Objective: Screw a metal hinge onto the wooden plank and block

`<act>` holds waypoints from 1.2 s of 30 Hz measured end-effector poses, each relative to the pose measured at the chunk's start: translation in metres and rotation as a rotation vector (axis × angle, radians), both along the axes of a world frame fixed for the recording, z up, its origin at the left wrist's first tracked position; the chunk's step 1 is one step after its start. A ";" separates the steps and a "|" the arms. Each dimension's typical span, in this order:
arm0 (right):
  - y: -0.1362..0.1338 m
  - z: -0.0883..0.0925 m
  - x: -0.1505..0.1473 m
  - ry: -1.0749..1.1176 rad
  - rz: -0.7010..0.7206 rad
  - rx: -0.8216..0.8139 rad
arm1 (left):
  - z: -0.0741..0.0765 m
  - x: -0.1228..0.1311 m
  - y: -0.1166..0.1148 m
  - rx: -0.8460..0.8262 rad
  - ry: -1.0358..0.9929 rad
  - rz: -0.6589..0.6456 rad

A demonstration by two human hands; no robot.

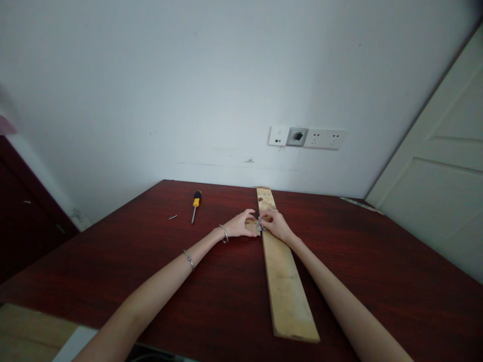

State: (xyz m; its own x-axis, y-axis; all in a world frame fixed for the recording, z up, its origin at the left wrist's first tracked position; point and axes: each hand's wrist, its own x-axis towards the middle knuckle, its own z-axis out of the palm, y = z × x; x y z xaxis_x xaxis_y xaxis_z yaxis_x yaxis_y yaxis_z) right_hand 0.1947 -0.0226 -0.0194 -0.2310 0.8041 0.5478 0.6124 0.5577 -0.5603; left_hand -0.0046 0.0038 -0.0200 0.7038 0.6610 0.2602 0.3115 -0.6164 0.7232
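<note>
A long pale wooden plank (pixel 287 281) lies lengthwise on the dark red table (pixel 211 281). Against its left edge sits a small wooden block (pixel 252 228), gripped between the thumb and fingers of my left hand (pixel 237 224). Across the joint of block and plank lies a small shiny metal piece (pixel 260 225), which looks like a hinge. My right hand (pixel 279 225) rests over the plank, its fingertips pinched at this metal piece and partly hiding it.
A yellow and black screwdriver (pixel 195 203) lies at the back left of the table, with a thin metal pin or screw (pixel 172 217) beside it. Behind the table rises a white wall with sockets (pixel 324 139). A white door (pixel 445 166) stands at the right.
</note>
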 end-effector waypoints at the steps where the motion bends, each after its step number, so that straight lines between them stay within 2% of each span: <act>1: 0.000 0.000 0.000 -0.001 0.000 0.001 | 0.000 0.000 0.000 0.002 -0.001 -0.002; 36: 0.001 -0.002 0.002 0.005 0.002 -0.006 | 0.001 -0.001 0.002 0.035 0.031 0.010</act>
